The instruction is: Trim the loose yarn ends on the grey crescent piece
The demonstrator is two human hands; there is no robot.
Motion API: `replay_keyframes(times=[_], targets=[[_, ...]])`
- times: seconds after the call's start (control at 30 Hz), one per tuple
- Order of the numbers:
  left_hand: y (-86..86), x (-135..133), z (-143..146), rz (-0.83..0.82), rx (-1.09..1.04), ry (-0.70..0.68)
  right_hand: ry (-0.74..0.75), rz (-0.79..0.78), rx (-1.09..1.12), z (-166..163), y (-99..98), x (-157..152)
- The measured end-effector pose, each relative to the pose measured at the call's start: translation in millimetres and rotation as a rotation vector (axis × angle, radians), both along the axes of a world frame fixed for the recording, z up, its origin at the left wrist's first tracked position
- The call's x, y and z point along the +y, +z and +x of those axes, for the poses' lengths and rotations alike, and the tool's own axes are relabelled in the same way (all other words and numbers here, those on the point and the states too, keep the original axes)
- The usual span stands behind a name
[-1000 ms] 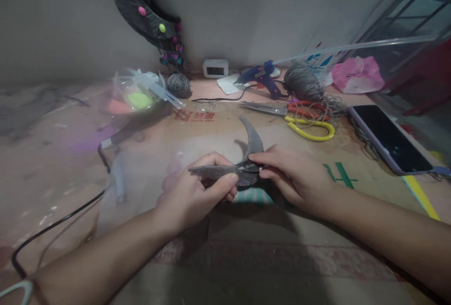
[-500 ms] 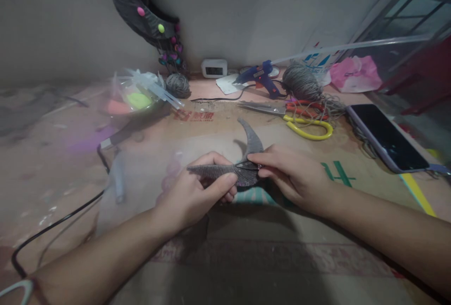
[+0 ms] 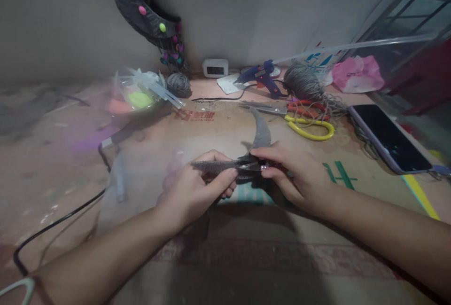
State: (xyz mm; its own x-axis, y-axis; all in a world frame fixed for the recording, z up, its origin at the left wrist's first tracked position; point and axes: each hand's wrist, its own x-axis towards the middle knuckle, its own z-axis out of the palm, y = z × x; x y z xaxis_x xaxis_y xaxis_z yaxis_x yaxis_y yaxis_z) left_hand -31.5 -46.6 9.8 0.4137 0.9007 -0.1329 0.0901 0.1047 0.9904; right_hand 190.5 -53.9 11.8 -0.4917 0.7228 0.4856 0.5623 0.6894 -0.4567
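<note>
A grey yarn-wrapped crescent (image 3: pixel 262 130) is held over the cardboard, one curved tip pointing away and the other to the left. My left hand (image 3: pixel 197 187) is closed round its left arm, thumb on top. My right hand (image 3: pixel 303 178) pinches the crescent near its bend with index finger and thumb. By the right thumb tip shows a small pinkish-white bead-like piece (image 3: pixel 264 168); how it is attached I cannot tell. Beyond the crescent's far tip lie scissors (image 3: pixel 308 126) with yellow and red handles.
Under the hands is a printed cardboard sheet (image 3: pixel 225 230). A blue glue gun (image 3: pixel 260 78), a grey yarn ball (image 3: pixel 303 81) and a phone (image 3: pixel 389 138) lie behind and to the right. A bowl of glue sticks (image 3: pixel 141 96) stands left. A decorated dark crescent (image 3: pixel 141 11) hangs on the wall.
The crescent has tipped between my hands, and its far arm now reaches further away and slightly right. Both hands keep their hold, and the small pinkish-white piece shows more clearly.
</note>
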Motion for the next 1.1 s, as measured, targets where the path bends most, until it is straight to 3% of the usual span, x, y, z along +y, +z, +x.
replay_keyframes(times=[0.13, 0.27, 0.37, 0.43, 0.53, 0.67, 0.8, 1.0, 1.1], targets=[[-1.2, 2.5, 1.2, -0.023, -0.059, 0.031, -0.144, -0.148, 0.253, -0.3, 0.0, 4.8], [-4.3, 4.9, 0.2, -0.022, -0.109, 0.032, -0.231, -0.413, 0.608, -2.2, 1.4, 15.0], [-6.0, 5.9, -1.1, 0.031, -0.012, 0.03, -0.222, -0.6, 0.549, -6.2, 6.6, 14.9], [-6.5, 7.5, -1.3, 0.143, 0.049, 0.11, -0.219, -0.652, 0.483, -9.3, 9.6, 11.3], [-7.3, 11.2, -1.9, 0.42, 0.075, 0.261, -0.195, -0.663, 0.474, -12.1, 10.5, 6.4], [-10.9, 14.5, -6.0, 0.751, 0.27, 0.273, -0.196, -0.648, 0.459, -11.6, 9.5, 5.0], [-10.8, 14.6, -10.5, 0.978, 0.287, 0.348, -0.214, -0.619, 0.444, -10.4, 10.1, 4.8], [-1.4, 15.2, -10.7, 1.133, 0.542, 0.088, -0.162, -0.507, 0.333, -8.1, 8.0, 2.1], [-0.1, 15.8, -9.3, 1.102, 0.549, 0.079, -0.147, -0.406, 0.21, -5.8, 5.8, 0.8]])
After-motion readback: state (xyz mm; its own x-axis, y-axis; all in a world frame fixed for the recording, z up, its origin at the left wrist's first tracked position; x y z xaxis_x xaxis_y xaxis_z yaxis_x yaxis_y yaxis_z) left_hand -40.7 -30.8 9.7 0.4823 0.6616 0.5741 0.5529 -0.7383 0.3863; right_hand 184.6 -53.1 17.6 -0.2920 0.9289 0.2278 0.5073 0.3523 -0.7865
